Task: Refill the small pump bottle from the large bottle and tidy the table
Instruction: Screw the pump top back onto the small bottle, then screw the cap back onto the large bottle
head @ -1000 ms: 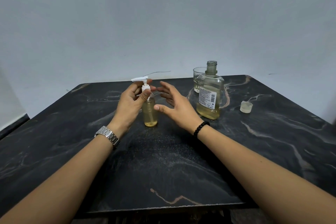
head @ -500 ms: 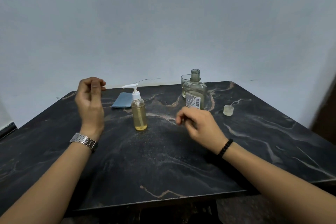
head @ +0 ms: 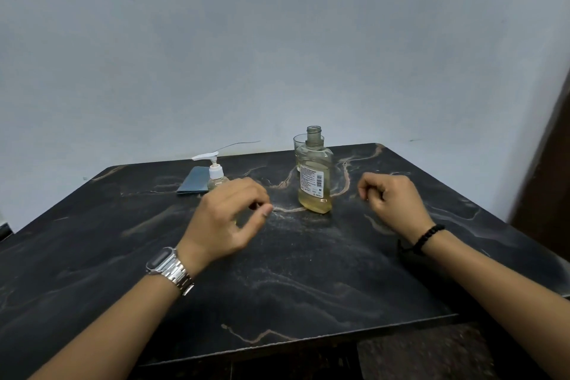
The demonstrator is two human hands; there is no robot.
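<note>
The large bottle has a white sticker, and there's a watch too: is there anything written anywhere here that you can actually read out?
Large bottle, white label: lines of small print and a barcode, too small and blurred to read.
Watch on the left wrist: the face is dark, no digits legible.
Small pump bottle, glass, blue cloth, table: no text visible.
So nothing can be quoted.
</note>
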